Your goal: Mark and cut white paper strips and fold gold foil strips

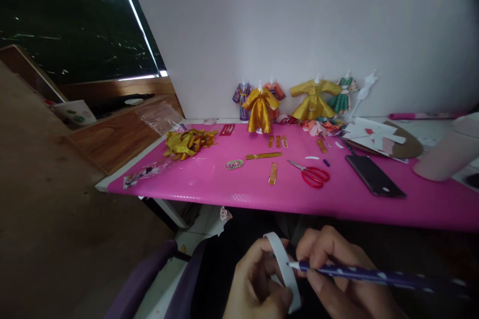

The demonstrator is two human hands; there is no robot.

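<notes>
My left hand [258, 279] is closed around a narrow white strip [282, 264] that curves upward between the thumb and fingers, above my lap. In my right hand [340, 269] is a dark blue pen [359, 273] with pale heart-like marks, held in a writing grip. Its white tip meets, or nearly meets, the strip near the middle. Nearest on the pink table [209, 184] lie red-handled scissors [312, 174], a gold fabric piece [273, 173], a longer gold strip [263, 155] and a small patterned oval [234, 164].
Several small dress forms stand along the wall, one in a shiny gold robe [260, 109]. A heap of gold scraps [189, 142] lies left. To the right are a black phone [374, 175], white paper pieces [374, 132] and a pale bottle [447, 152]. A purple armrest [145, 274] is beside me.
</notes>
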